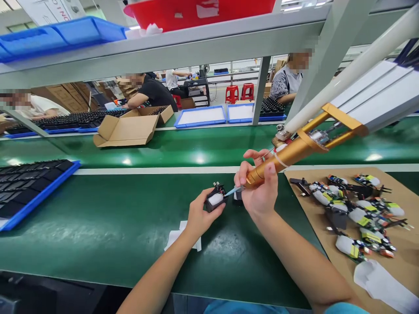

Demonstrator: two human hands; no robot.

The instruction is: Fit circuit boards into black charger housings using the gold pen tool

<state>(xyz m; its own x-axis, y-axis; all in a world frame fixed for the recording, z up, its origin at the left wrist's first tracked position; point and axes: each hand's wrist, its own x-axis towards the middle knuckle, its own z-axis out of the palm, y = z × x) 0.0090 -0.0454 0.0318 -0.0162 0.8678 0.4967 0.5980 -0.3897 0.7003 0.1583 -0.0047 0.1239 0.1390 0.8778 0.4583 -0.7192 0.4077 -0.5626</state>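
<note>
My left hand (203, 213) is closed around a small black plug housing (214, 201), its open side up, with a white block and small parts inside. My right hand (260, 187) grips a gold-coloured dispensing gun (294, 152) from below, fingers wrapped round its front end. The gun's pale blue nozzle (233, 191) reaches the housing's right edge; whether it touches the parts inside I cannot tell. Another black piece (238, 198) lies just behind my right hand, partly hidden. White paper pieces (183, 237) rest on the green bench near my left forearm.
On the right, cardboard (314, 218) carries several circuit boards (366, 213) and a white cloth (382, 279). A blue tray (42, 196) of black housings stands left. An open carton (127, 128) sits on the green belt (196, 152). A shelf frame (163, 48) crosses above; people work beyond.
</note>
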